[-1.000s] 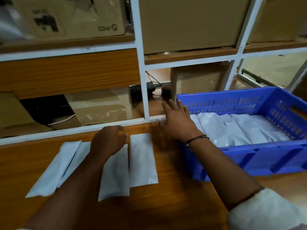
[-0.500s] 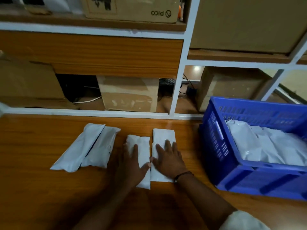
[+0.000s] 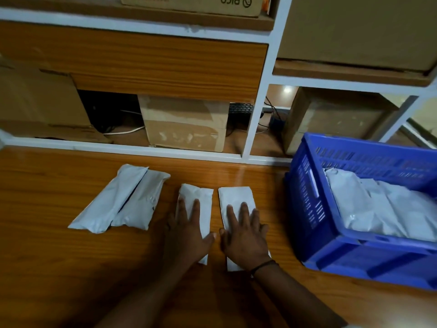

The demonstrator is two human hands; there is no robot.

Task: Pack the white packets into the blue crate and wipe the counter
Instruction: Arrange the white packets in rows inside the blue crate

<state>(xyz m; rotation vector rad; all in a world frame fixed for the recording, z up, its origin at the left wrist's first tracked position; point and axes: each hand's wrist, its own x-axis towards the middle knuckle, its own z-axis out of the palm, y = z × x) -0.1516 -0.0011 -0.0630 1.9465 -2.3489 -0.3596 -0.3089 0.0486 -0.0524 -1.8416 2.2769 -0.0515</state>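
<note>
Both hands, left (image 3: 188, 229) and right (image 3: 246, 235), flat, fingers spread.

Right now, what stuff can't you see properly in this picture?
- Head view: the near ends of two white packets, covered by the left hand and right hand.
- The blue crate, cut off by the right edge, so its packet count is unknown.
- The cardboard box at the top, cut off; only "PICO" reads.
- The dark shelf gap, too dim.

Four packets (image 3: 119, 200) in row on worktop (image 3: 47, 268); left hand (image 3: 189, 230) on third, right hand (image 3: 246, 237) on fourth. Crate (image 3: 305, 209) right, packets inside. Shelf (image 3: 146, 150) behind.
</note>
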